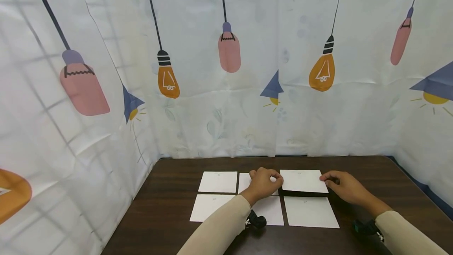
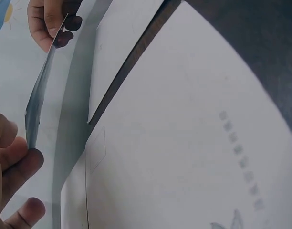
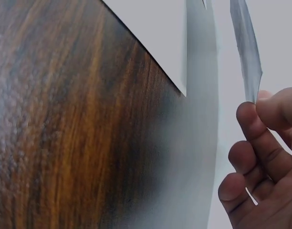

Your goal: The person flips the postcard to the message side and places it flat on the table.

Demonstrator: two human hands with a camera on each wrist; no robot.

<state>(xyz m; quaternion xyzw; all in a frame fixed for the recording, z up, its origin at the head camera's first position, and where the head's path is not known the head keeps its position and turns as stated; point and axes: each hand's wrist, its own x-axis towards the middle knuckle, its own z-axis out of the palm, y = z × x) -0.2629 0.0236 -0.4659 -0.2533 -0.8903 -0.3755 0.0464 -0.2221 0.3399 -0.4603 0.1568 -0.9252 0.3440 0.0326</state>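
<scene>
Both hands hold a white paper card (image 1: 304,180) level and raised over the back right of the dark table. My left hand (image 1: 263,184) pinches its left edge between thumb and fingers. At the opposite edge, my right hand (image 1: 345,186) pinches it the same way, the other fingers loosely bent. Both wrist views show this card nearly edge-on. Directly in front lies another white card (image 1: 311,211). The left hand and forearm partly hide two more white cards. One lying card (image 2: 184,114) bears a faint rectangle, a row of small grey squares and a leaf-like print.
Two further white cards, one behind (image 1: 217,181) and one in front (image 1: 212,206), lie at the left of two rows on the wood-grain table (image 1: 159,207). A pale curtain (image 1: 198,129) printed with lamps hangs along the back and sides.
</scene>
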